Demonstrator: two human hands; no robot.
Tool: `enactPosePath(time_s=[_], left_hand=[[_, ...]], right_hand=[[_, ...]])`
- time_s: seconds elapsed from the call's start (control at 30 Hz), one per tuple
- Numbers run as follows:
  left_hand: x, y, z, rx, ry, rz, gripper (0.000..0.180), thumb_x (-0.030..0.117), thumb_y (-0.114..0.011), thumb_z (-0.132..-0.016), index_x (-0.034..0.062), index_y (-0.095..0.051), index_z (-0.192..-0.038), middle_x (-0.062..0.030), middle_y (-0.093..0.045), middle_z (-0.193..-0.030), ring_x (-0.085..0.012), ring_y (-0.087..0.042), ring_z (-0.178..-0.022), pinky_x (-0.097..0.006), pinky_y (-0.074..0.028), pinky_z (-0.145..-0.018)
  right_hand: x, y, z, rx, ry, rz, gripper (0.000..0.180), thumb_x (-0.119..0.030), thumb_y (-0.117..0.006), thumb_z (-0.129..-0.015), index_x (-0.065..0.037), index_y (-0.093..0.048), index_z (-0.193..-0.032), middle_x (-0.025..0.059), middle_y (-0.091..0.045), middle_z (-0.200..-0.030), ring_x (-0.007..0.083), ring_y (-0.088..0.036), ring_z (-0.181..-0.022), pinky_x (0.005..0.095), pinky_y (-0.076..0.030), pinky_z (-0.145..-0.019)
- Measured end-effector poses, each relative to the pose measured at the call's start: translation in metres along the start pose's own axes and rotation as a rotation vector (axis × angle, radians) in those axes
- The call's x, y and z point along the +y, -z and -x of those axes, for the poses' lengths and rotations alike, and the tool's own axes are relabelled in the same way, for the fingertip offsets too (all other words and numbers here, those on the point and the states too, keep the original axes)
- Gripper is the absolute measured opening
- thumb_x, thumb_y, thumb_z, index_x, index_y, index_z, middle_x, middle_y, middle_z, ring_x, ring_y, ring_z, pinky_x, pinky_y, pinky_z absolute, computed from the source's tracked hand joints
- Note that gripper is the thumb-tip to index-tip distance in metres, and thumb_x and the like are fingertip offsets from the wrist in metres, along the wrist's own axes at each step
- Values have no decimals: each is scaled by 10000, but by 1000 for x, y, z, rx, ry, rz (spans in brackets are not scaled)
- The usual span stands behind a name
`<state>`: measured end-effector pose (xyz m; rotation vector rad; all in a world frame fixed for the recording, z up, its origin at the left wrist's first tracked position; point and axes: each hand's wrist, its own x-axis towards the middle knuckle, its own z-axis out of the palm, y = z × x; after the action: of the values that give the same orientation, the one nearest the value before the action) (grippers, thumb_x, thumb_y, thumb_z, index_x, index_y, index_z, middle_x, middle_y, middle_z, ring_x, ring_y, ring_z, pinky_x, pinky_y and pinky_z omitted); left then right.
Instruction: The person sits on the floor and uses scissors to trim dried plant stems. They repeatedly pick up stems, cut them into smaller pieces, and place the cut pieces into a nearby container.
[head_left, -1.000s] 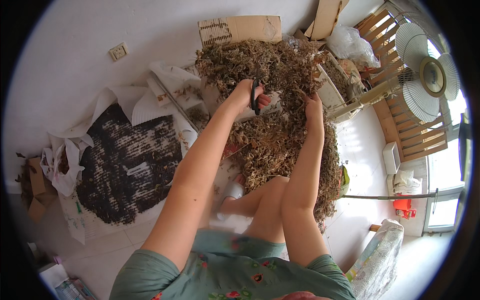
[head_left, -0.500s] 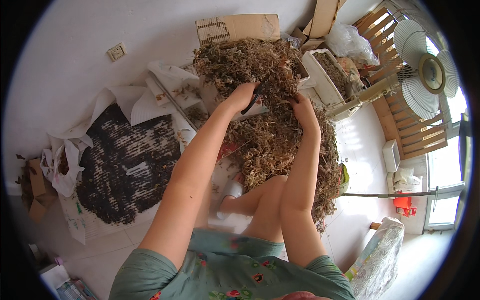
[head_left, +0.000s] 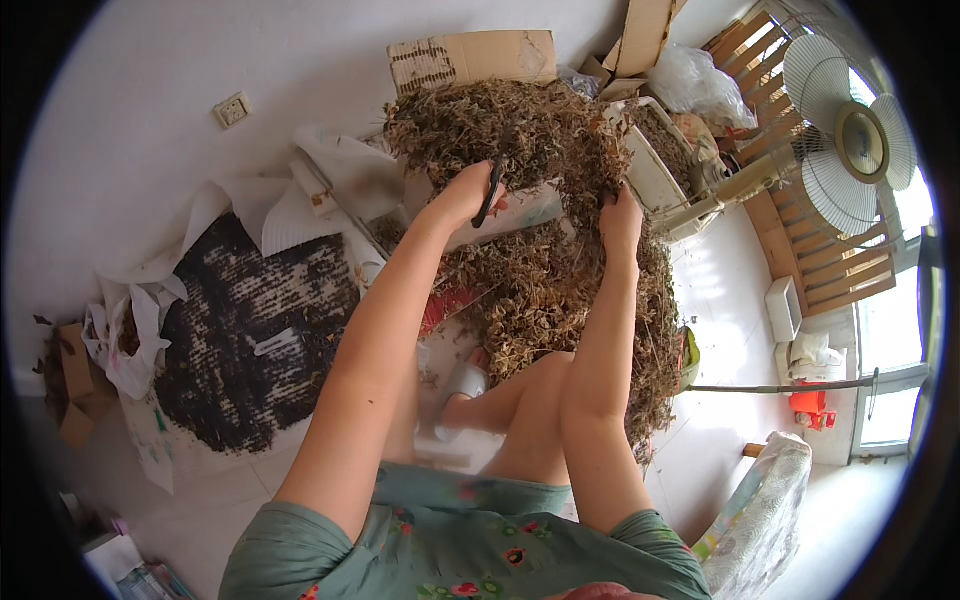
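Left hand (head_left: 462, 195) is clenching black scissors (head_left: 491, 192), right hand (head_left: 620, 218) is gripping the raised dried plant bundle (head_left: 510, 135) above the floor pile (head_left: 560, 310); blades risking nicking fingers, stems shedding.

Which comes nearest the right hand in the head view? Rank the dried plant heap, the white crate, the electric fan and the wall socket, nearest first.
From the right hand:
1. Dried plant heap, touching, gripped.
2. White crate, just to its right.
3. Electric fan, far right by the window.
4. Wall socket, far left on the wall.

White floor (head_left: 150, 110), dried plant pile (head_left: 560, 300), dark patch on paper (head_left: 250, 330)
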<state>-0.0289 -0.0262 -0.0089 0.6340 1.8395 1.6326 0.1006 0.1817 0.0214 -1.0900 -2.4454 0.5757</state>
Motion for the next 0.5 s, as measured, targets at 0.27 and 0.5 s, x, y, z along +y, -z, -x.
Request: enactPosePath(time_s=[0.27,0.5], left_hand=[[0,-13,-12,-173,233,-79,442,316,-294,-1049,101,-464,-702,-8,-383,-541,-167,-308,-461,-336,-323,-511],[-3,-13,-24,9,116,172,193,109,-507,-960,-56,-558,-1046,-54,-516,-581,-185,-539,-511,-330,-442,-528]], right_hand=[[-7,-7,11,10,277,55,273,-90,-532,-911,-39,-589,-1173,175,-623,-1113,390,-603,-964,450,-490,-810],[-35,-17,34,86,484,167,428,25,-527,-834,-158,-625,-1208,95,-608,-989,326,-608,-856,431,-495,-749]])
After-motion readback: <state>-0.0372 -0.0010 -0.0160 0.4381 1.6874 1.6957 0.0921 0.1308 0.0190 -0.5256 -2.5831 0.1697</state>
